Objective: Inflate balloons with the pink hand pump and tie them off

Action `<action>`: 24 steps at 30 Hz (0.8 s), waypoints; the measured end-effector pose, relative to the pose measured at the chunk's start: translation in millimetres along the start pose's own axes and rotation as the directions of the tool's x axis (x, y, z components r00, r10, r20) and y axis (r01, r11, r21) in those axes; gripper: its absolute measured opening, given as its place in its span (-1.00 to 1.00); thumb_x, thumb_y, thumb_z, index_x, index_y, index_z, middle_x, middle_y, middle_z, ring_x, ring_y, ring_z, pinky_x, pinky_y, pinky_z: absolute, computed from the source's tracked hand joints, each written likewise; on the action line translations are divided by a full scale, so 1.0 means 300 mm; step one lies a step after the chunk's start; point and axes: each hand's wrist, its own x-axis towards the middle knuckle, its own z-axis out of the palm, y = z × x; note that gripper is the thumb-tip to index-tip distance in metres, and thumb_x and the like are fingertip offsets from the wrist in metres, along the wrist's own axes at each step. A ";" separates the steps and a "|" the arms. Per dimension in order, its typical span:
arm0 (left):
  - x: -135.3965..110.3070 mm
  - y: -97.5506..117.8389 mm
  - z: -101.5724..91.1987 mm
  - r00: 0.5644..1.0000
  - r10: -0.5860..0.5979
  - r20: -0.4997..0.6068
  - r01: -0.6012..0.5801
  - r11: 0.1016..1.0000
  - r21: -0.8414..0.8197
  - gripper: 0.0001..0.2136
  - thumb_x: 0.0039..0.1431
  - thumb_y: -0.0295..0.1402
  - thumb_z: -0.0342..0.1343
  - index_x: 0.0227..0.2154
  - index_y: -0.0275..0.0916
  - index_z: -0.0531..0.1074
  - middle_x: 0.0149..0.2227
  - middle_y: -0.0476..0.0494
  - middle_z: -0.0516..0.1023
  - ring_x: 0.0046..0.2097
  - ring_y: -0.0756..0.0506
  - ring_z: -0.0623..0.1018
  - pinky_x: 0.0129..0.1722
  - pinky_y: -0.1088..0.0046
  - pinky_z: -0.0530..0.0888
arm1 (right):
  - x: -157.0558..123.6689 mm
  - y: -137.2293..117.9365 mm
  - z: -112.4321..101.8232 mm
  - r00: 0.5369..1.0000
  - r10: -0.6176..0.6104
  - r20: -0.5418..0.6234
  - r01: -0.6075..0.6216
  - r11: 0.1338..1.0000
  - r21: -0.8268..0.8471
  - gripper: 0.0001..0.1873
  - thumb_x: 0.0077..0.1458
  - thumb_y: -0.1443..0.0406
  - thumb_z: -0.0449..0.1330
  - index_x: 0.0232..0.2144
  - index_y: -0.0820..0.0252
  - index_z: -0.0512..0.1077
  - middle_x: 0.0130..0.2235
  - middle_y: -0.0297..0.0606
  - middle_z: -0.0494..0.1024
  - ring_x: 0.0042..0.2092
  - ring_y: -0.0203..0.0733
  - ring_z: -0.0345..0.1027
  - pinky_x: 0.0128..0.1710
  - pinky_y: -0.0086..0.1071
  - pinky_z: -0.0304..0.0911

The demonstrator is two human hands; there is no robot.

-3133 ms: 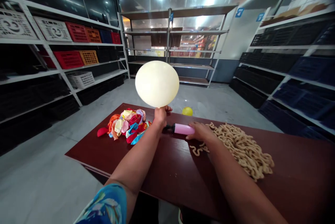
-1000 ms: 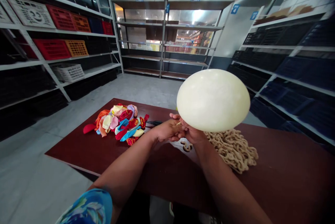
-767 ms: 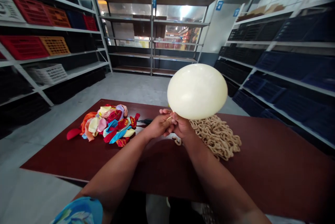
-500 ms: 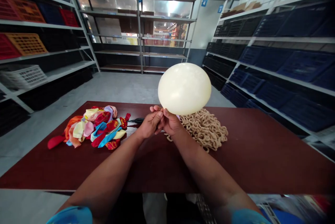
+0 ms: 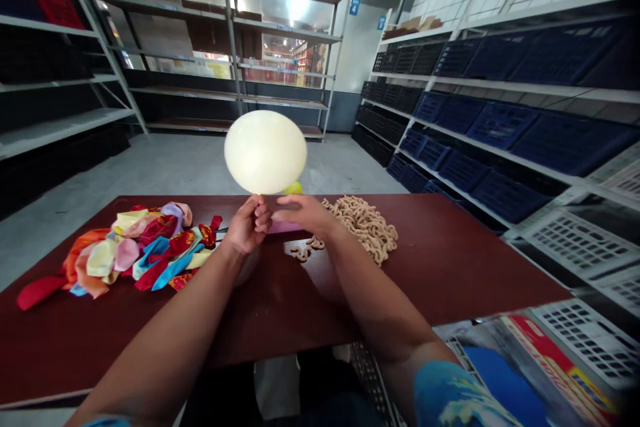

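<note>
A pale cream inflated balloon [image 5: 265,152] stands upright above the table. My left hand [image 5: 250,224] pinches it closed at its neck, just below the round part. My right hand [image 5: 305,214] is apart from the balloon, its fingers loosely stretched toward the left hand with nothing seen in them. Behind the right hand lies a heap of tan rope-like loops [image 5: 367,230], with a few loose pieces [image 5: 303,250] beside it. Partly hidden behind the hands are a pink thing [image 5: 285,226] and a small yellow-green round thing [image 5: 294,188].
A pile of colourful cloth pieces [image 5: 125,247] lies on the left of the dark red table [image 5: 440,247]. Metal shelves [image 5: 287,30] stand at the back. Blue crates [image 5: 505,124] line the right side, with white crates [image 5: 583,240] near the table's right edge.
My right hand has let go of the balloon's neck and moved apart, fingers opening. The left hand keeps its hold. The view has turned to the right.
</note>
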 end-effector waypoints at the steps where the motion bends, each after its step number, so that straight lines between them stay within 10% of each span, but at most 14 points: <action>1: 0.004 0.009 -0.006 1.000 0.015 -0.014 -0.016 0.999 -0.046 -0.87 0.10 -0.43 0.09 -0.46 -0.29 0.23 -0.62 0.12 0.09 -0.67 0.17 0.13 -0.74 0.73 0.00 | -0.003 -0.011 -0.054 0.999 -0.002 -0.039 0.001 0.999 -0.039 -0.65 -0.24 0.18 0.33 -0.32 0.18 0.48 -0.36 -0.37 0.51 -0.31 -0.29 0.35 -0.20 -0.36 0.27; 6: 0.024 0.026 -0.038 0.993 0.080 -0.084 -0.091 0.987 -0.131 -0.85 0.17 -0.40 0.02 -0.49 -0.28 0.22 -0.64 0.12 0.07 -0.67 0.15 0.14 -0.75 0.70 0.01 | -0.049 -0.003 -0.382 0.964 -0.065 -0.260 -0.089 0.836 -0.542 -0.81 -0.12 0.19 0.22 -0.47 0.20 0.49 -0.46 -0.33 0.51 -0.42 -0.31 0.32 -0.38 -0.44 0.20; 10: 0.028 0.022 -0.048 0.991 0.094 -0.093 -0.105 0.988 -0.116 -0.86 0.17 -0.41 0.00 -0.49 -0.28 0.22 -0.65 0.12 0.08 -0.69 0.15 0.13 -0.75 0.68 -0.01 | -0.109 0.079 -0.546 0.959 -0.008 -0.283 -0.235 0.537 -0.811 -0.87 -0.10 0.30 0.17 -0.46 0.20 0.51 -0.48 -0.32 0.50 -0.43 -0.32 0.29 -0.44 -0.48 0.11; 18: 0.020 0.019 -0.038 0.986 0.108 -0.126 -0.115 0.992 -0.049 -0.86 0.13 -0.41 0.03 -0.49 -0.26 0.20 -0.65 0.13 0.09 -0.69 0.15 0.13 -0.75 0.68 -0.03 | -0.155 0.168 -0.518 0.990 0.031 -0.138 -0.141 0.156 -0.978 -0.81 -0.06 0.33 0.13 -0.41 0.09 0.55 -0.27 -0.19 0.45 -0.21 -0.18 0.27 -0.37 -0.43 0.05; 24: 0.022 0.020 -0.036 0.986 0.093 -0.140 -0.102 0.993 -0.052 -0.85 0.16 -0.39 0.01 -0.49 -0.26 0.20 -0.66 0.13 0.08 -0.70 0.15 0.13 -0.75 0.67 -0.03 | -0.144 0.138 -0.540 0.984 -0.068 -0.165 -0.138 0.301 -0.944 -0.87 -0.05 0.31 0.13 -0.45 0.19 0.49 -0.26 -0.21 0.45 -0.30 -0.27 0.27 -0.36 -0.46 0.10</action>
